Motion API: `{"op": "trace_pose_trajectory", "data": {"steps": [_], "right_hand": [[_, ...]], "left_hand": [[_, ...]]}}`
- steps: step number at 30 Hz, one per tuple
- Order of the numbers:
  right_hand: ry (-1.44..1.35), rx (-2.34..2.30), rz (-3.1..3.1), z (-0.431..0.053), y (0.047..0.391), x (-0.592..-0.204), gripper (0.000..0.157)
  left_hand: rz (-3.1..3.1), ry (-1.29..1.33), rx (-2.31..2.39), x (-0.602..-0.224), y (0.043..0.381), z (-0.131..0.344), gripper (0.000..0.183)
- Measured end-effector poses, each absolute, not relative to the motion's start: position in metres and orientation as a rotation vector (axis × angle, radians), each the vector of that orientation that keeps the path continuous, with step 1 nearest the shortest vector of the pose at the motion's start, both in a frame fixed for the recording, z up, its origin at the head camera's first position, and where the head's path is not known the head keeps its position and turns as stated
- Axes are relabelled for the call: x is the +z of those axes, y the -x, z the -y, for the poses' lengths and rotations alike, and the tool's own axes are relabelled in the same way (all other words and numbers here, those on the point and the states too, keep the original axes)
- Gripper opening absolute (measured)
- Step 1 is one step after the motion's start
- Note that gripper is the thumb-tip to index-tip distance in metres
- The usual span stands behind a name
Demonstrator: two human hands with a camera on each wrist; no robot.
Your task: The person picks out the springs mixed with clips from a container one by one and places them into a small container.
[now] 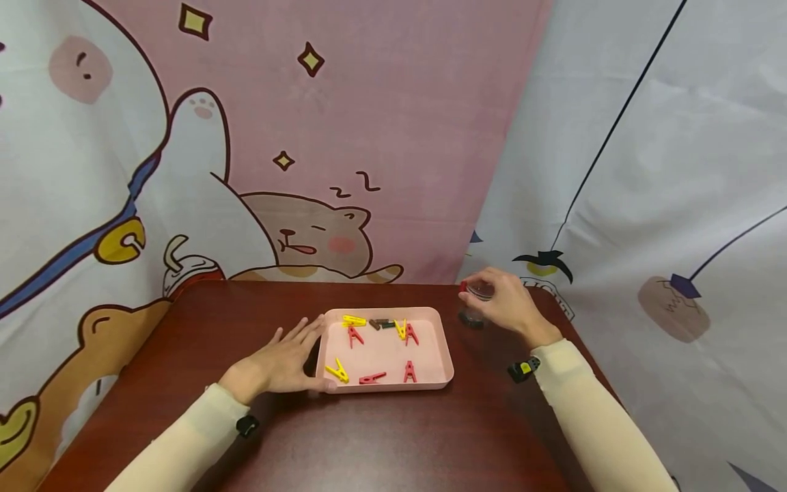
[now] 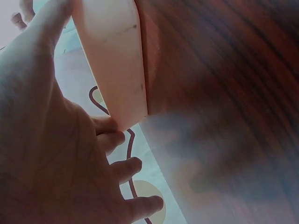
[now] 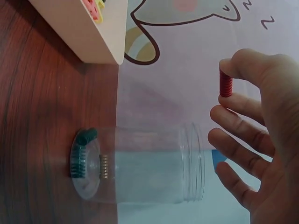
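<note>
My right hand (image 1: pixel 505 304) pinches a small red spring (image 3: pixel 226 86) between thumb and forefinger, the other fingers loosely bent. It is above the mouth of a clear, lidless jar (image 3: pixel 148 163) standing upright on the table. Green springs (image 3: pixel 78 162) and a brass-coloured spring (image 3: pixel 104 166) lie at the jar's bottom. My left hand (image 1: pixel 279 362) rests against the left side of a pink tray (image 1: pixel 384 355), fingers spread and thumb at the front left corner. Inside the tray are yellow clips (image 1: pixel 337 370), red clips (image 1: pixel 372 378) and a few dark springs (image 1: pixel 385 324) near the back.
The dark red-brown wooden table (image 1: pixel 393 437) extends in front of the tray and to both sides. A cartoon-printed cloth (image 1: pixel 393 137) hangs along the back and sides of the table. The jar stands just right of the tray, near the table's back right corner.
</note>
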State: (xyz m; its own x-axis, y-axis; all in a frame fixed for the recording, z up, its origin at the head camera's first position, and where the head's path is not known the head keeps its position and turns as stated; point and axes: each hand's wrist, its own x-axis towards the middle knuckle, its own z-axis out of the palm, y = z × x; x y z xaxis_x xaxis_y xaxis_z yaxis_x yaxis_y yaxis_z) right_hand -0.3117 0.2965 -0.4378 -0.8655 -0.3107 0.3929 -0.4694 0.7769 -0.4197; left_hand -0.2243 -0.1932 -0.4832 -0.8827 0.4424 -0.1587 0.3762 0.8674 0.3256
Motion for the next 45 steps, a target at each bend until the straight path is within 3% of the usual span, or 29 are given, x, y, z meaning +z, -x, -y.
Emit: {"op": "trace_pose_trajectory", "data": {"steps": [45], "right_hand": [[-0.37,0.782,2.615,-0.339,0.335,-0.459,0.036]], "left_hand": [[-2.799,-0.621,0.452,-0.483,0.225,0.196,0.142]]}}
